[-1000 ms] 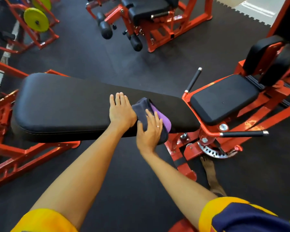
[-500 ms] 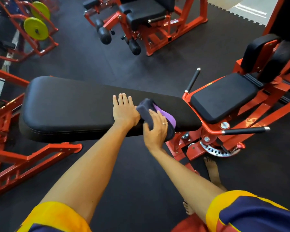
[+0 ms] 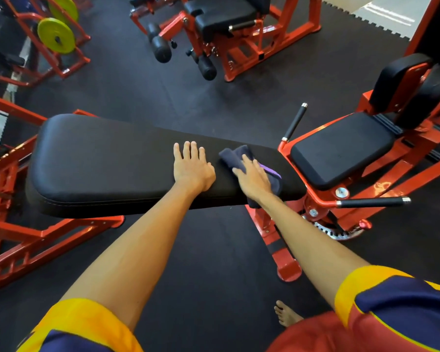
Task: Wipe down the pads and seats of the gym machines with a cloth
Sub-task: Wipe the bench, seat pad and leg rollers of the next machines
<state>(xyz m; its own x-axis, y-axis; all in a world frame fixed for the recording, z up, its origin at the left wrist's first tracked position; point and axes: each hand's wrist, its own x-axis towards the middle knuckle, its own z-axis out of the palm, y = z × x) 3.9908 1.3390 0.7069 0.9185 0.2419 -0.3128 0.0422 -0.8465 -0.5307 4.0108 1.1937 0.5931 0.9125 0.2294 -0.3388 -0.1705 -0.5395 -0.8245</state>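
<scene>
Right hand [image 3: 254, 180] slid cloth [image 3: 235, 157] toward right end of long black pad [image 3: 99, 161], gap now from left hand [image 3: 192, 168]. Right fingers flat, pressing cloth; left fingers spread, bracing. Left stretch probably still needs wiping.

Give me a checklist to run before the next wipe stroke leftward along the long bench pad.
1. Cloth under control: ok. The right hand presses flat on the cloth, which lies on the long pad.
2. Cloth spread flat: not ok. It is bunched, and one end hangs over the pad's near edge.
3. Stroke path free: not ok. The left hand rests flat on the pad just left of the cloth.
4. Pad beyond the left hand free of objects: ok.
5. Which parts are already wiped: cannot tell.
</scene>
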